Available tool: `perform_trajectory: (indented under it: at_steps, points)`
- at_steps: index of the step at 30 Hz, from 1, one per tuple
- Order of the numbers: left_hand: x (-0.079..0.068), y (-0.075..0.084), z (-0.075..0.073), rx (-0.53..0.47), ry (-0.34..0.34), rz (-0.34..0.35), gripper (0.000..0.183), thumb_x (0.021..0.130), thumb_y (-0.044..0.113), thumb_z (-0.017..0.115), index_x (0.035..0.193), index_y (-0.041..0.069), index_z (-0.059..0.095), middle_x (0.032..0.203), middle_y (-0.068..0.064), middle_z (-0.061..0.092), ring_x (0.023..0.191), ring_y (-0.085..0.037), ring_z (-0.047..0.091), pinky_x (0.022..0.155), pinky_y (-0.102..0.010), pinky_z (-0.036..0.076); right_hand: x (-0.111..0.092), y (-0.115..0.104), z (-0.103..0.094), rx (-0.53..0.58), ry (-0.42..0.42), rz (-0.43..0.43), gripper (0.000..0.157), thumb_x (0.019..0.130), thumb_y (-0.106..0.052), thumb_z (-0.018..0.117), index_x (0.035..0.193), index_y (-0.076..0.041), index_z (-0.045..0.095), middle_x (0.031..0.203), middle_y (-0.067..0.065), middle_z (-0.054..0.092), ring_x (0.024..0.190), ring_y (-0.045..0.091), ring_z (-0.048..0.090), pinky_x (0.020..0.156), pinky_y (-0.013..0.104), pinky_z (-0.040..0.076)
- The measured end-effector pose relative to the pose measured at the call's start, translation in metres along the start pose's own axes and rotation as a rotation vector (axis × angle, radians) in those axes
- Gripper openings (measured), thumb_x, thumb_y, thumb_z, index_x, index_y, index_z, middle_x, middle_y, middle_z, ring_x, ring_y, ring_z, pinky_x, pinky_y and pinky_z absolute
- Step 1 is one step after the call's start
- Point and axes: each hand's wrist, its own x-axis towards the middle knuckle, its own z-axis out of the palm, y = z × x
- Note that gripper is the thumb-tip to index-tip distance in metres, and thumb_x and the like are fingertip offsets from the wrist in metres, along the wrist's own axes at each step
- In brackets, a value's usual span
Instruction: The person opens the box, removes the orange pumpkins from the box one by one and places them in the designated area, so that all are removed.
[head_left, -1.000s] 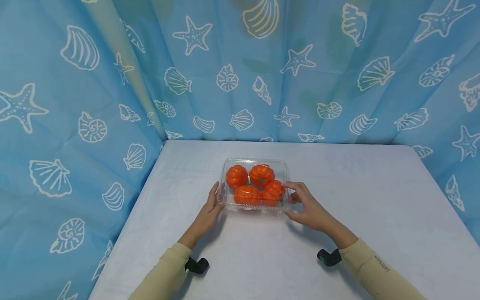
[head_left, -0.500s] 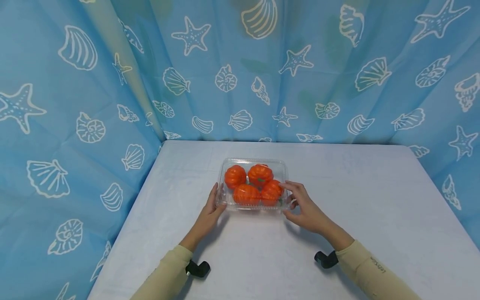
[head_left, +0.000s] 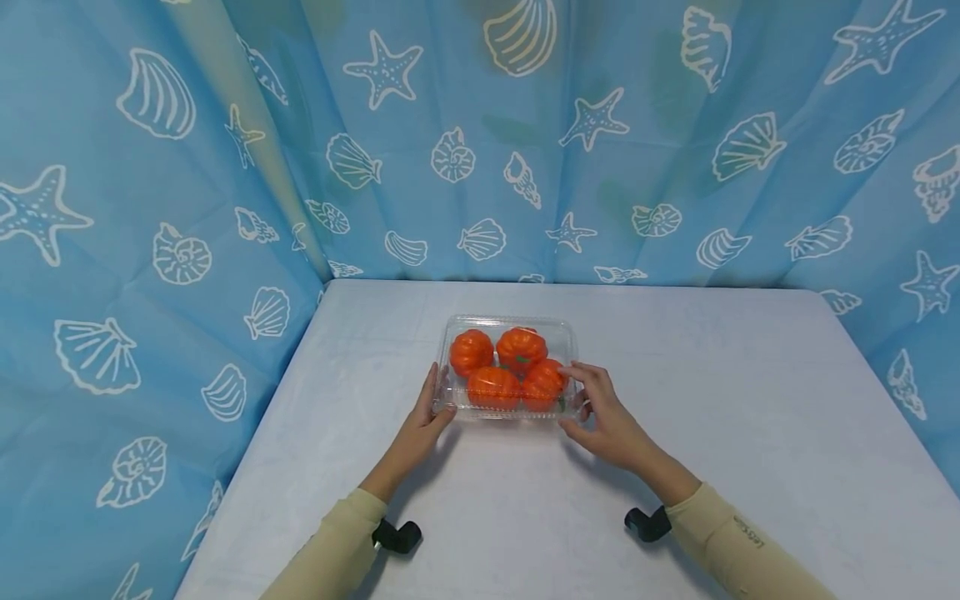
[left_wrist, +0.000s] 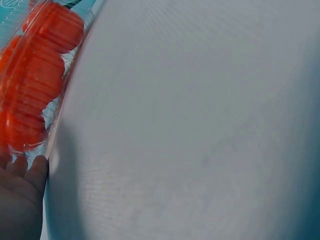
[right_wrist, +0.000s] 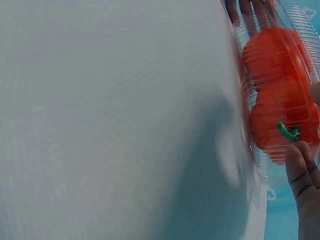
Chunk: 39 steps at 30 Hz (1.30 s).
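A clear plastic clamshell container with its lid down sits on the white table. Inside are several small orange pumpkins, one showing a green stem in the right wrist view. My left hand grips the container's left side, thumb at the front corner and fingers along the side wall. At the right end my right hand holds it with curved fingers, one fingertip over the lid edge and the thumb by the front corner. In the left wrist view, the left fingertips lie at the container's end.
White cloth covers the table. A blue curtain printed with shells and starfish hangs behind it and along the left. Black wrist cameras sit below both sleeves, close over the tabletop.
My right hand and forearm have shifted slightly left, the thumb moving in along the container's front corner. The left hand and the container have stayed almost where they were.
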Motion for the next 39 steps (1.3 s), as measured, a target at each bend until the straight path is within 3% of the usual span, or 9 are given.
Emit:
perform_trajectory:
  at_steps: [7,23,33,39]
  points:
    - [0.0,-0.003,-0.001,0.009,-0.025,-0.026,0.077,0.106,0.019,0.052,0.165,0.014,0.003,0.171,-0.014,0.006,0.156,-0.035,0.007,0.124,-0.056,0.012,0.0,-0.001,0.001,-0.019,0.011,-0.007,0.069,0.091,-0.008,0.072,0.15,-0.017,0.038,0.157,0.018,0.025,0.088,0.013,0.049,0.078,0.027,0.054]
    - [0.001,-0.002,-0.001,0.008,-0.014,-0.049,0.076,0.106,0.017,0.053,0.165,0.011,0.004,0.169,-0.017,0.013,0.155,-0.038,0.01,0.123,-0.057,0.014,0.002,0.001,0.003,-0.062,-0.01,0.0,0.048,0.094,-0.009,0.063,0.138,-0.018,0.048,0.159,0.017,0.026,0.088,0.013,0.049,0.077,0.035,0.056]
    - [-0.01,0.035,-0.004,-0.031,-0.028,-0.034,0.074,0.105,0.008,0.052,0.162,0.0,0.006,0.167,-0.024,0.011,0.154,-0.042,0.009,0.123,-0.058,0.013,0.003,0.0,0.001,-0.053,-0.003,-0.018,0.046,0.091,-0.007,0.061,0.135,-0.015,0.05,0.157,0.018,0.026,0.088,0.015,0.051,0.077,0.028,0.054]
    - [-0.013,0.038,-0.005,-0.041,-0.027,-0.02,0.073,0.105,0.008,0.051,0.162,0.0,0.006,0.167,-0.023,0.013,0.154,-0.042,0.01,0.123,-0.058,0.012,0.004,0.0,0.003,-0.055,0.003,-0.016,0.046,0.09,-0.005,0.059,0.134,-0.014,0.049,0.157,0.018,0.026,0.085,0.015,0.05,0.074,0.027,0.052]
